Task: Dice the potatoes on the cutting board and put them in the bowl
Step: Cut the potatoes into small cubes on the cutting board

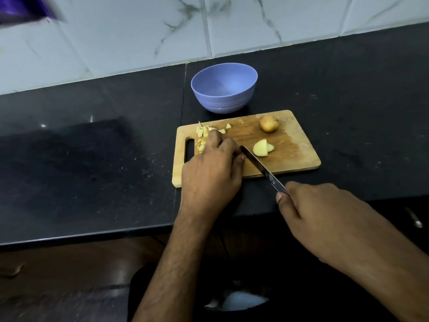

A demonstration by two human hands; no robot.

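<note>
A wooden cutting board lies on the black counter. Several pale potato dice are piled at its left end, near the handle slot. My left hand lies over that pile with its fingers curled down onto the pieces; what is under the fingers is hidden. A cut potato half with a slice lies mid-board. A whole potato sits at the board's far side. My right hand grips the handle of a knife, whose blade tip reaches my left hand. A blue bowl, nothing inside, stands behind the board.
The black counter stretches left and right of the board, with its front edge just below the board. A marble-tiled wall rises behind the bowl. A purple object is at the top left corner.
</note>
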